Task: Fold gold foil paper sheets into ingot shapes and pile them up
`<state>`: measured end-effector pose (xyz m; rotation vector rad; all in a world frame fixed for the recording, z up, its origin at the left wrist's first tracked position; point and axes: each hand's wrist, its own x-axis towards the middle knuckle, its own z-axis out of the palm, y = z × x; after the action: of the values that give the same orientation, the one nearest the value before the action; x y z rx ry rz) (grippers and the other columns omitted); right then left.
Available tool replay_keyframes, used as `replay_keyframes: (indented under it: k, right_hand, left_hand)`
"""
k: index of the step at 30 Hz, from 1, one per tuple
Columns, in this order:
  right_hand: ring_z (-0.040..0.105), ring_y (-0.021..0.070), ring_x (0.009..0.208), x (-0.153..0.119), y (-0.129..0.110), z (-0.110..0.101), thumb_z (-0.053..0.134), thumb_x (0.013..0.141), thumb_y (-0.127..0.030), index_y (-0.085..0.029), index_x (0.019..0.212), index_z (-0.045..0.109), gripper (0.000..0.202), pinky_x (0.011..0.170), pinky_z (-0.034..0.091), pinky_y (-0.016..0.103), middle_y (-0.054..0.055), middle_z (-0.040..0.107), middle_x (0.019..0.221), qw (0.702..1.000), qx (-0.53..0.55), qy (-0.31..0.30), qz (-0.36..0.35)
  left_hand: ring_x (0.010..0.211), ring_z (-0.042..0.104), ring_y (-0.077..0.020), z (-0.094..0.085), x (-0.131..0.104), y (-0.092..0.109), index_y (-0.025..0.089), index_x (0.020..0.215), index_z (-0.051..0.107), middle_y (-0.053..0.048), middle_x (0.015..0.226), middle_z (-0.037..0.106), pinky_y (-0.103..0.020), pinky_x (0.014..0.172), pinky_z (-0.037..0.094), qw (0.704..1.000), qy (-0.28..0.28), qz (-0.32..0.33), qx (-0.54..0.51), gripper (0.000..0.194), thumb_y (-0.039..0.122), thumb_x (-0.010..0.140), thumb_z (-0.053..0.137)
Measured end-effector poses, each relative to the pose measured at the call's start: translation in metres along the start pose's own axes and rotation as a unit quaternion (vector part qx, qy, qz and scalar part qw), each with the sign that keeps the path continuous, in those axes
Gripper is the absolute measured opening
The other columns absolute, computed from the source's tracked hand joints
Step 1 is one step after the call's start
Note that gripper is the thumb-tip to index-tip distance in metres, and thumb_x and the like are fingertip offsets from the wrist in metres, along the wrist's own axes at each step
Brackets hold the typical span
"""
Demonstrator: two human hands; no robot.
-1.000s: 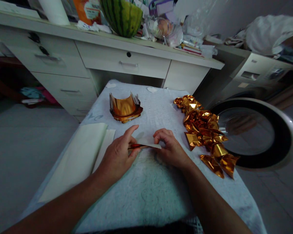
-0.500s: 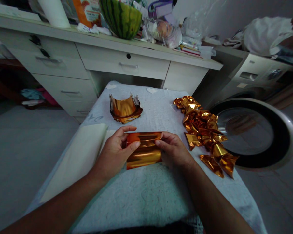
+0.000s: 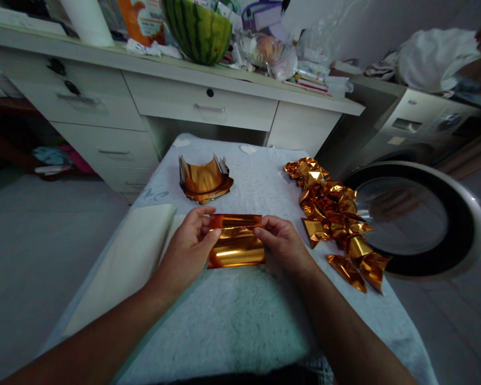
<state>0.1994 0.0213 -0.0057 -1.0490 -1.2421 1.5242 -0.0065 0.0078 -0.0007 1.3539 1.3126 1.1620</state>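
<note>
A shiny gold foil sheet [image 3: 237, 248] is held over the cloth-covered table between both hands, with a crease or fold across its upper part. My left hand [image 3: 192, 239] pinches its left edge, thumb on top. At the right edge, my right hand [image 3: 282, 241] grips it between thumb and fingers. Behind them lies a curved stack of gold sheets [image 3: 203, 177]. To the right, several folded gold foil pieces [image 3: 331, 206] form a pile on the cloth.
The table [image 3: 240, 326] has a pale cloth, with a cream paper or cloth sheet [image 3: 132, 251] at its left. Beyond stands a white desk [image 3: 200, 107] bearing a watermelon [image 3: 202, 32]. A washing machine's open round door [image 3: 409, 216] is close on the right.
My left thumb has moved left and slightly up along the foil, and its fingers have drawn in. The foil's lower edge has risen a little. The right hand has hardly moved.
</note>
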Motion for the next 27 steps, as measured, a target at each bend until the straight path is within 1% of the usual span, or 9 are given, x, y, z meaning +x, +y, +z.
replay_keyframes:
  k: [3, 4, 6, 10, 13, 15, 18, 21, 27]
  right_hand:
    - [0.05, 0.0109, 0.059, 0.0, 0.0, 0.002, 0.074, 0.075, -0.04, -0.019, 0.072, 0.059, 0.027, 0.058, 0.038, 0.024, -0.003, 0.057, 0.066, 0.999, -0.025, 0.033, -0.003]
    - [0.051, 0.0114, 0.06, 0.0, 0.001, 0.003, 0.074, 0.075, -0.04, -0.019, 0.073, 0.059, 0.026, 0.059, 0.039, 0.025, -0.003, 0.058, 0.067, 0.999, -0.025, 0.038, -0.006]
    - [0.054, 0.0127, 0.063, 0.0, 0.002, 0.005, 0.075, 0.074, -0.041, -0.019, 0.075, 0.061, 0.026, 0.061, 0.042, 0.026, -0.002, 0.061, 0.07, 0.999, -0.019, 0.042, -0.015]
    - [0.058, 0.0145, 0.07, 0.0, 0.003, 0.009, 0.076, 0.074, -0.043, -0.02, 0.08, 0.065, 0.026, 0.068, 0.046, 0.028, 0.001, 0.066, 0.077, 0.999, 0.003, 0.026, -0.024]
    - [0.058, 0.0136, 0.07, -0.002, 0.001, 0.011, 0.077, 0.075, -0.043, -0.02, 0.086, 0.069, 0.027, 0.07, 0.047, 0.029, 0.001, 0.066, 0.078, 1.0, 0.01, -0.013, -0.025]
    - [0.056, 0.0123, 0.067, -0.005, 0.0, 0.011, 0.076, 0.076, -0.042, -0.02, 0.09, 0.07, 0.027, 0.066, 0.045, 0.027, 0.0, 0.064, 0.077, 0.999, 0.02, -0.041, -0.015]
    - [0.048, 0.0099, 0.058, -0.009, -0.001, 0.01, 0.071, 0.082, -0.043, -0.023, 0.101, 0.07, 0.028, 0.057, 0.038, 0.025, -0.002, 0.056, 0.072, 0.996, 0.036, -0.079, 0.003]
    - [0.037, 0.0081, 0.052, -0.011, -0.002, 0.009, 0.067, 0.085, -0.044, -0.025, 0.111, 0.069, 0.033, 0.05, 0.028, 0.023, -0.004, 0.047, 0.068, 0.994, 0.022, -0.111, 0.005]
    - [0.034, 0.0094, 0.057, -0.013, -0.008, 0.009, 0.066, 0.084, -0.046, -0.027, 0.123, 0.065, 0.044, 0.053, 0.026, 0.024, -0.004, 0.042, 0.068, 0.984, -0.033, -0.173, -0.029]
  left_hand:
    - [0.102, 0.057, -0.0199, -0.001, -0.005, 0.003, 0.021, 0.115, 0.049, -0.005, 0.108, 0.058, -0.039, 0.089, 0.049, 0.979, 0.091, 0.101, 0.154, 0.031, 0.023, 0.085, 0.059]
    - [0.1, 0.057, -0.0196, -0.001, -0.008, 0.005, 0.021, 0.112, 0.05, -0.005, 0.106, 0.058, -0.038, 0.087, 0.05, 0.972, 0.076, 0.127, 0.184, 0.025, 0.022, 0.087, 0.056]
    - [0.097, 0.057, -0.0193, 0.001, -0.013, 0.01, 0.021, 0.102, 0.056, -0.004, 0.1, 0.059, -0.037, 0.086, 0.049, 0.953, -0.005, 0.194, 0.233, 0.012, 0.02, 0.091, 0.05]
    - [0.105, 0.056, -0.022, 0.007, -0.019, 0.014, 0.022, 0.112, 0.059, -0.006, 0.107, 0.061, -0.04, 0.091, 0.048, 0.928, -0.09, 0.241, 0.268, 0.023, 0.02, 0.093, 0.047]
    - [0.107, 0.057, -0.0221, 0.009, -0.018, 0.011, 0.021, 0.115, 0.059, -0.007, 0.111, 0.062, -0.04, 0.093, 0.048, 0.934, -0.103, 0.227, 0.256, 0.025, 0.023, 0.092, 0.05]
    - [0.097, 0.06, -0.021, 0.008, -0.017, 0.011, 0.02, 0.106, 0.063, -0.005, 0.1, 0.063, -0.037, 0.084, 0.05, 0.943, -0.099, 0.199, 0.246, 0.019, 0.026, 0.09, 0.054]
    - [0.079, 0.06, -0.0186, 0.005, -0.015, 0.014, 0.02, 0.092, 0.065, -0.002, 0.082, 0.061, -0.033, 0.072, 0.049, 0.962, -0.086, 0.142, 0.216, 0.017, 0.035, 0.085, 0.062]
    - [0.078, 0.062, -0.0181, 0.003, -0.014, 0.016, 0.02, 0.091, 0.065, -0.002, 0.083, 0.066, -0.033, 0.072, 0.049, 0.981, -0.084, 0.09, 0.151, 0.023, 0.041, 0.082, 0.066]
    - [0.068, 0.063, -0.0179, 0.003, -0.012, 0.014, 0.019, 0.076, 0.061, -0.001, 0.071, 0.067, -0.031, 0.065, 0.049, 0.994, -0.056, 0.027, 0.089, 0.027, 0.045, 0.079, 0.067]
